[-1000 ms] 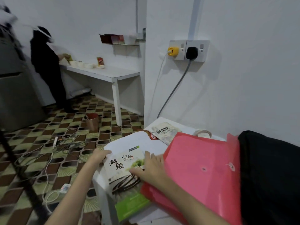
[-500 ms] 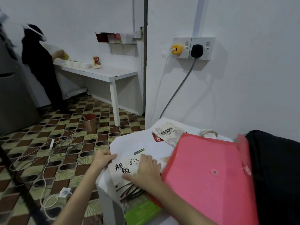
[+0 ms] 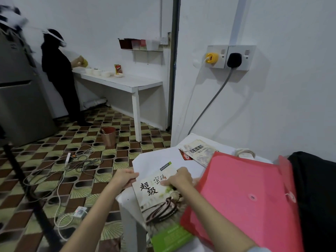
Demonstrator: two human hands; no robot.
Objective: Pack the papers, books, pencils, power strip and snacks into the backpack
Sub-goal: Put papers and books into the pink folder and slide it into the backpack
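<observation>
A red plastic document folder (image 3: pixel 241 193) lies on the white table (image 3: pixel 145 160), its flap side turned toward the black backpack (image 3: pixel 316 197) at the right edge of the view; what either one holds cannot be seen. The folder overlaps the right part of a book (image 3: pixel 156 199) with large black characters and a green band along its near edge. That book juts out past the table's front edge. The left hand (image 3: pixel 125 178) grips the book's upper left corner, fingers curled over its edge. The right hand (image 3: pixel 179 179) rests on the cover near the top, just beside the folder's edge, with fingers bent down onto the cover; whether they pinch it cannot be told. Farther back lie a second book (image 3: pixel 200 151) on something red and a coiled white cable (image 3: pixel 244 153) near the wall.
</observation>
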